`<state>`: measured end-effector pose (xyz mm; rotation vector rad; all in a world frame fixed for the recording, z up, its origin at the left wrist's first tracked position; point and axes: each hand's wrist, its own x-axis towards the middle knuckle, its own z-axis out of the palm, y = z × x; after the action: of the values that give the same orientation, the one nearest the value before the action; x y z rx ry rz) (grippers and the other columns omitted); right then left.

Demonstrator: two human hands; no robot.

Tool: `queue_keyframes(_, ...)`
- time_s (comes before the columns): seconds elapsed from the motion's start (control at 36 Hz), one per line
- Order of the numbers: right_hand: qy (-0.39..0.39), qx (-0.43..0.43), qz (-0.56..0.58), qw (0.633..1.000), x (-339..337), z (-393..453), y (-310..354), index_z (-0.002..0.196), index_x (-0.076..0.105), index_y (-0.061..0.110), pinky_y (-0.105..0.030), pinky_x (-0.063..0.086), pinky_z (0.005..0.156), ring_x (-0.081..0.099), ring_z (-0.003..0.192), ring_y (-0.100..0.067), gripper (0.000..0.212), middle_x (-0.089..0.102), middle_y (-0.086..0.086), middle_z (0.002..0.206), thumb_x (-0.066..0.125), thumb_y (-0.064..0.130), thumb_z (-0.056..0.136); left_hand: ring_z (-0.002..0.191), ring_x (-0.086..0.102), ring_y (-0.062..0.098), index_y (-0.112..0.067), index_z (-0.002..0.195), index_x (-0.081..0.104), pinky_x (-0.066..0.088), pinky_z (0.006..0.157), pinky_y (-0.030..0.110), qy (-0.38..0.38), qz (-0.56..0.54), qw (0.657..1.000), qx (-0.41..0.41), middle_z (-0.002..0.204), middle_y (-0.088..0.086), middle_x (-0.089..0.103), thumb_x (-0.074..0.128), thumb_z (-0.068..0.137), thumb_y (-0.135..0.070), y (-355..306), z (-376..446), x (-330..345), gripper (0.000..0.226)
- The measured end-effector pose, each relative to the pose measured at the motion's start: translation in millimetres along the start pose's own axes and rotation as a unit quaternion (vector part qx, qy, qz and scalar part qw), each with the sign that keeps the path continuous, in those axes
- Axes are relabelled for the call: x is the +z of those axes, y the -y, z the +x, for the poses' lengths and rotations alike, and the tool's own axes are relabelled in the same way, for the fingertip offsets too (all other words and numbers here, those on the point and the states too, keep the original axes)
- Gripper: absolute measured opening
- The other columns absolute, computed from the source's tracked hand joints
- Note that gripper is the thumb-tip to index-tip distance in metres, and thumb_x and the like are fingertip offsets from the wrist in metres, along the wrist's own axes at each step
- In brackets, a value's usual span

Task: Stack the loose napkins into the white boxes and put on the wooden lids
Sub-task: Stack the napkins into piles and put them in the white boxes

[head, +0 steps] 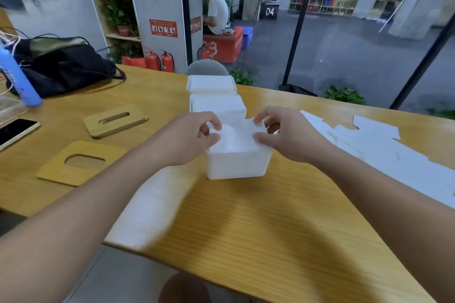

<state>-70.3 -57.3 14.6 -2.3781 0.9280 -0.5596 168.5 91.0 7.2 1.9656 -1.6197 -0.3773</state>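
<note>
A white box (237, 163) stands at the table's middle, with a white napkin (236, 136) lying in its open top. My left hand (189, 139) pinches the napkin's left edge and my right hand (283, 134) pinches its right edge. Two more white boxes (218, 103) (210, 83) stand in a row behind it. Loose napkins (384, 147) lie spread on the table to the right, and more napkins (150, 206) lie under my left forearm. Two wooden lids lie on the left: a slotted lid (115, 120) and a lid with a wide opening (81, 163).
A phone (14, 131) lies at the table's left edge, near a blue bottle (17, 76) and a black bag (64, 64). The table's near edge runs diagonally below my arms. A person sits in the background beyond the table.
</note>
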Motion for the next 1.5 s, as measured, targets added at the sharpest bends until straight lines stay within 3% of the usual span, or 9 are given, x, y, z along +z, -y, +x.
queue_keyframes(0.17,0.035,-0.057,-0.124,0.990,-1,3,3,0.119,0.066,0.041,-0.037,0.040,0.099,0.056,0.092,-0.003,0.027,0.067,0.018,0.108,0.075,0.050,0.095,0.082,0.059,0.002,-0.037,0.114,0.067,0.045,0.063,0.029,-0.014,0.111,0.994,0.011,0.092,-0.014,0.065,0.069,0.103,-0.043,-10,4,2,0.013)
queue_keyframes(0.28,0.059,-0.053,-0.123,0.989,-1,15,4,0.117,0.070,0.038,-0.037,0.040,0.099,0.053,0.086,0.007,0.025,0.068,0.018,0.105,0.078,0.045,0.095,0.078,0.056,0.000,-0.032,0.105,0.070,0.041,0.059,0.028,0.012,0.152,0.988,0.019,0.090,-0.018,0.060,0.073,0.100,-0.038,-23,19,3,0.008)
queue_keyframes(0.44,0.093,-0.058,-0.161,0.981,8,28,1,0.113,0.070,0.040,-0.035,0.035,0.100,0.059,0.094,-0.006,0.018,0.070,0.017,0.100,0.074,0.046,0.096,0.082,0.066,0.013,-0.035,0.096,0.071,0.056,0.067,0.034,0.035,0.199,0.979,0.001,0.090,-0.014,0.062,0.074,0.094,-0.031,-28,35,10,0.005)
queue_keyframes(0.61,0.131,-0.083,-0.224,0.962,7,39,1,0.105,0.072,0.044,-0.041,0.033,0.106,0.064,0.092,-0.007,0.010,0.072,0.015,0.094,0.064,0.046,0.100,0.083,0.064,0.016,-0.033,0.093,0.069,0.043,0.058,0.030,0.043,0.267,0.962,-0.028,0.094,-0.010,0.064,0.071,0.093,-0.022,-29,42,23,0.012)
queue_keyframes(0.89,0.083,-0.132,-0.314,0.937,4,43,-5,0.128,0.073,0.039,-0.039,0.033,0.100,0.053,0.115,-0.017,0.036,0.070,0.016,0.129,0.074,0.053,0.095,0.081,0.064,0.016,-0.031,0.096,0.069,0.044,0.058,0.029,0.066,0.273,0.958,-0.057,0.099,-0.007,0.065,0.068,0.096,-0.016,-26,48,24,0.014)
queue_keyframes(1.08,0.169,-0.050,-0.258,0.950,7,52,2,0.124,0.077,0.031,-0.040,0.041,0.104,0.060,0.109,-0.018,0.026,0.071,0.017,0.115,0.072,0.042,0.101,0.103,0.062,0.020,-0.034,0.106,0.063,0.034,0.095,0.037,0.070,0.330,0.940,-0.040,0.106,-0.009,0.068,0.054,0.104,-0.016,-28,48,26,0.019)
queue_keyframes(1.25,0.243,-0.023,-0.291,0.925,18,61,7,0.101,0.080,0.016,-0.033,0.042,0.069,0.063,0.087,-0.027,0.021,0.077,-0.006,0.108,0.060,0.015,0.094,0.105,0.035,0.027,-0.031,0.102,0.065,0.022,0.085,0.040,0.077,0.415,0.906,-0.037,0.102,0.000,0.061,0.049,0.111,-0.036,-37,45,25,0.018)
queue_keyframes(1.33,0.251,-0.026,-0.297,0.921,21,66,7,0.101,0.080,0.018,-0.034,0.047,0.071,0.069,0.106,-0.032,0.026,0.077,-0.004,0.114,0.057,0.012,0.093,0.115,0.040,0.029,-0.032,0.098,0.070,0.027,0.094,0.043,0.081,0.442,0.893,-0.025,0.106,-0.002,0.056,0.052,0.106,-0.061,-37,47,22,0.035)
queue_keyframes(1.5,0.221,-0.038,-0.278,0.934,20,64,5,0.109,0.078,0.014,-0.052,0.060,0.091,0.069,0.106,-0.033,0.023,0.076,-0.008,0.116,0.061,0.017,0.094,0.120,0.046,0.023,-0.030,0.110,0.076,0.035,0.103,0.039,0.148,0.411,0.899,-0.030,0.110,-0.007,0.066,0.056,0.106,-0.062,-34,48,18,0.038)
